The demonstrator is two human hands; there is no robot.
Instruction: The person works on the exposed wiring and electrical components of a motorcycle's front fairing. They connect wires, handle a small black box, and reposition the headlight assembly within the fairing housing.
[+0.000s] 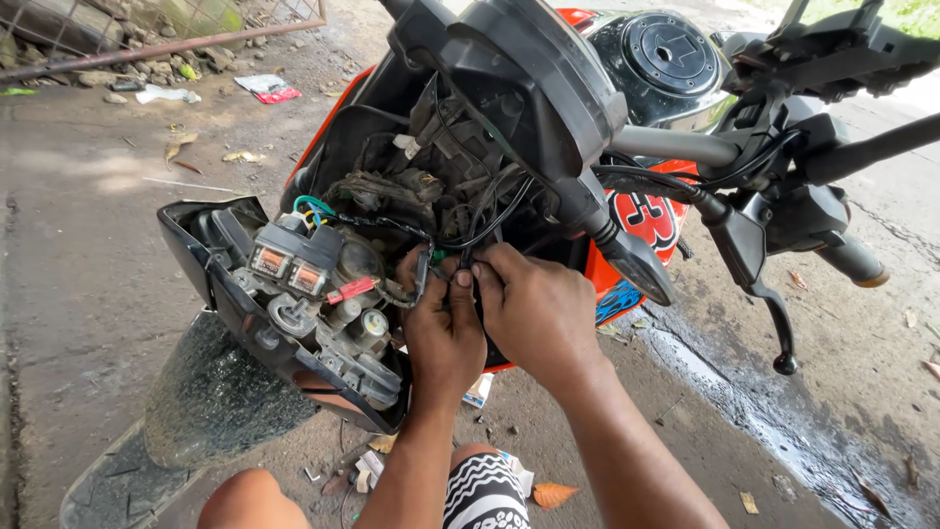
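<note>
From the head camera, the left hand [446, 333] and the right hand [534, 309] meet just behind the opened black plastic headlight housing [284, 313] of an orange and black motorcycle [646, 216], both working at the bundle of thin black wires [446, 257] that hangs from the exposed harness. The left fingers [460, 282] are pinched narrow on the wires near a small black connector [421, 269], and the right fingers [487, 272] close on the same strands just beside them, thumbs touching or nearly so. The housing tilts outward to the left, its back showing 2 grey bulb sockets [289, 269] and a red tag [351, 290]. The black handlebar lever [759, 284] stands well apart to the right, above wet concrete ground [78, 255]. To do this well, I judge the strands should be held close to the joint, kept slack rather than pulled, and the housing kept from swinging.
</note>
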